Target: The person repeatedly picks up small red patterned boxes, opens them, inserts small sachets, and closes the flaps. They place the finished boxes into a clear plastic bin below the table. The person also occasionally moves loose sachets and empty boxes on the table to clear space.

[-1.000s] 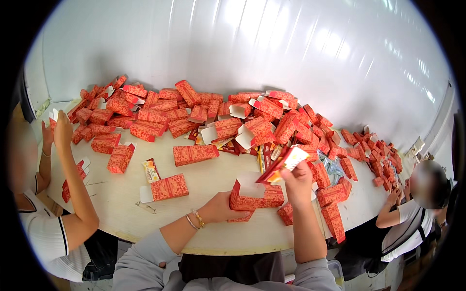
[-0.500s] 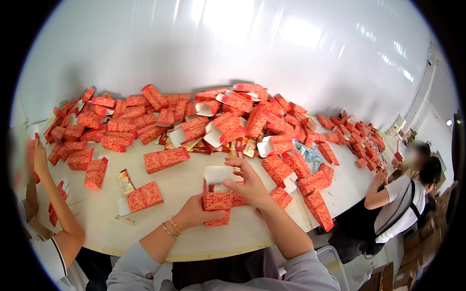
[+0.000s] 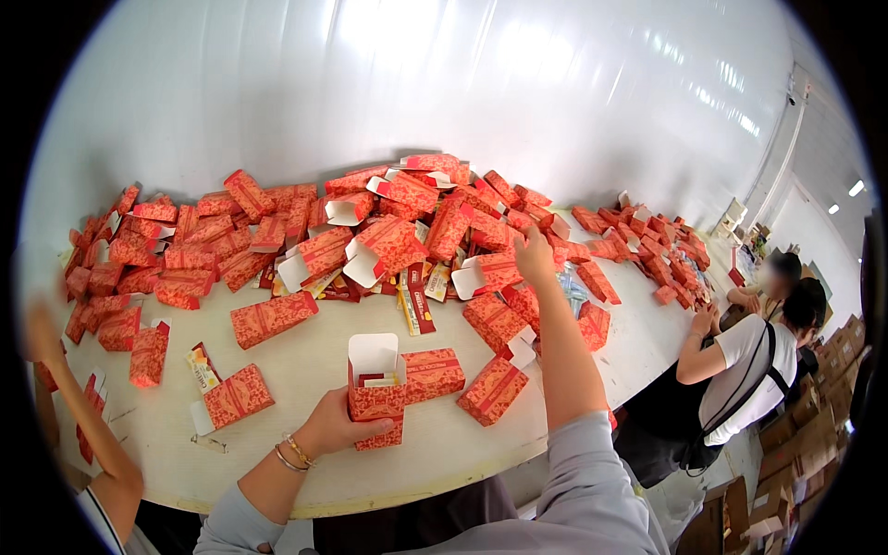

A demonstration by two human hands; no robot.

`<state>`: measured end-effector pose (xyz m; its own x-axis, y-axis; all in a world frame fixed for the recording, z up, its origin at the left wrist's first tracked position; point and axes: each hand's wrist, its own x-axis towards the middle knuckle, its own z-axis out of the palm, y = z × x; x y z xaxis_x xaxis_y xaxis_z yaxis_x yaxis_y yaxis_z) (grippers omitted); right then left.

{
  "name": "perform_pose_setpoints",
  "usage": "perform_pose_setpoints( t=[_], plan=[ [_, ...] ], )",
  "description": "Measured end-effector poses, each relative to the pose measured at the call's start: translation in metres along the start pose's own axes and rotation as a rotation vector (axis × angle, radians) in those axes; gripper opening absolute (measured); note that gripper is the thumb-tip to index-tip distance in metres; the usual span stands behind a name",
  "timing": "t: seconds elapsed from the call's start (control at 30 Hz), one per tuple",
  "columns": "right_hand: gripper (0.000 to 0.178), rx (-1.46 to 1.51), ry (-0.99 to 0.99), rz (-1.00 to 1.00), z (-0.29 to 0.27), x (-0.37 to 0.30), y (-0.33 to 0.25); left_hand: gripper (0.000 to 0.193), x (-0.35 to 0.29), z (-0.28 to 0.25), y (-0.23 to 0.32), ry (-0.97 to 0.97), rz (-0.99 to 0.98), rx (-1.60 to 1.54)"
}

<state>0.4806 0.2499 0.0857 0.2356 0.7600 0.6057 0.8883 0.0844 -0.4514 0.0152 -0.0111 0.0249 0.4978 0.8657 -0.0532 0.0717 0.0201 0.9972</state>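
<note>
Hold the open-topped red carton (image 3: 377,404) upright, left hand (image 3: 333,424) clamped around it. Right hand (image 3: 534,260), beyond the carton: grip cannot be told.

A pale, glossy wall (image 3: 277,102) is rising behind the table (image 3: 166,462), its vertical seams showing. Bright glare (image 3: 393,28) is spreading near the top, and thinner streaks (image 3: 708,106) are gleaming farther right. The whitish table is stretching across the view, its worn, yellowish near edge curving in the fisheye. At the right, the room is opening out beyond the wall's end: two small lights (image 3: 856,188) are glowing there, while brown cartons (image 3: 819,421) are standing stacked over the pale floor (image 3: 735,462).
</note>
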Motion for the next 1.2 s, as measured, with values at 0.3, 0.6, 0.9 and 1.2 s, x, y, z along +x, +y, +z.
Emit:
perform_pose_setpoints(
  t=[0.3,0.6,0.9,1.2],
  plan=[
    [0.052,0.042,-0.63,-0.096,0.078,-0.017,-0.037,0.061,0.005,-0.005,0.003,-0.017,-0.041,0.027],
    [0.039,-0.128,-0.665,-0.107,0.066,0.027,0.025,0.058,0.009,0.001,0.006,-0.02,-0.017,-0.039],
    [0.027,-0.362,-0.783,-0.245,0.052,0.01,0.023,0.057,0.009,-0.003,0.005,-0.038,-0.026,0.01],
    [0.036,-0.189,-0.418,-0.338,0.073,0.023,0.036,0.058,0.009,-0.003,0.005,-0.05,-0.003,-0.009]
  ],
)
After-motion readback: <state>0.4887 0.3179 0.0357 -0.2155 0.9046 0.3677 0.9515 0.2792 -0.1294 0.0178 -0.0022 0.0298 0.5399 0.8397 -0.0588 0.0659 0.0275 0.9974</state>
